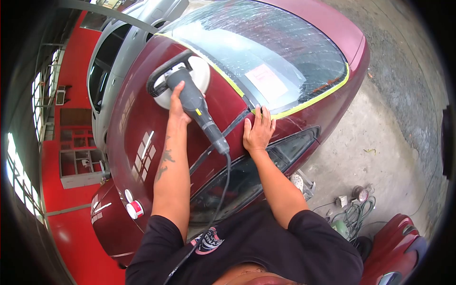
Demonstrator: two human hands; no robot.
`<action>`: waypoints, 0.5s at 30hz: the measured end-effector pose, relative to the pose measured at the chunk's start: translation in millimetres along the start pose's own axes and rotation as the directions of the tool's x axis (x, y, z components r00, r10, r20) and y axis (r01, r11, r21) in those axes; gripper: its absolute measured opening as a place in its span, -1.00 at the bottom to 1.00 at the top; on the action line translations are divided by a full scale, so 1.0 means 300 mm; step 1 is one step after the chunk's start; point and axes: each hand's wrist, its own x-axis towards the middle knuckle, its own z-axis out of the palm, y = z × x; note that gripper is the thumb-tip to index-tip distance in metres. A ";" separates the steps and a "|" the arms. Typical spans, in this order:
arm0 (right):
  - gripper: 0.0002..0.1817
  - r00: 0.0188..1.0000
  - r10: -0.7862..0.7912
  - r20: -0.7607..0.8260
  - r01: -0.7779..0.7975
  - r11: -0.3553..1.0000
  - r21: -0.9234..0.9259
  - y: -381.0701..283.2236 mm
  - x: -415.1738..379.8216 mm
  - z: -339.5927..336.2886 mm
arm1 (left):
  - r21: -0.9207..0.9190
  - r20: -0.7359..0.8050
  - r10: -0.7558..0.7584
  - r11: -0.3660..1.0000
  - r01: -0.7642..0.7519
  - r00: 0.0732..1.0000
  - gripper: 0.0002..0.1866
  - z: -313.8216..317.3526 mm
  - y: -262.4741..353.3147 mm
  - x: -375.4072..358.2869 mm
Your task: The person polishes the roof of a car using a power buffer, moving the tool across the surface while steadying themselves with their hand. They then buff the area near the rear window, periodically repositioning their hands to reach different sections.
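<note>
My left hand (178, 107) is wrapped round the dark grey body of a car polisher (192, 99). The polisher's round white pad (201, 73) lies against the maroon car's roof (142, 109), and its black loop handle (154, 83) points away to the left. A black cord (226, 180) runs from the tool's tail down past my shirt. My right hand (260, 130) rests flat on the car with its fingers stretched out, at the corner of the window glass (266, 38). Yellow-green masking tape (318, 101) borders that glass. A paper sheet (266, 80) shows at the glass.
A small tub with a red-and-white label (135, 209) sits on the car at lower left. A silver car (109, 57) stands close by on the left. On the concrete floor at right lie coiled cords (358, 216) and tools. Another maroon car part (396, 251) is at bottom right.
</note>
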 end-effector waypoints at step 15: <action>-0.34 0.999 -0.041 0.019 0.042 0.999 -0.031 0.003 -0.011 -0.024 | -0.057 -0.134 0.062 0.996 -0.070 0.989 -0.40 -0.229 0.343 0.460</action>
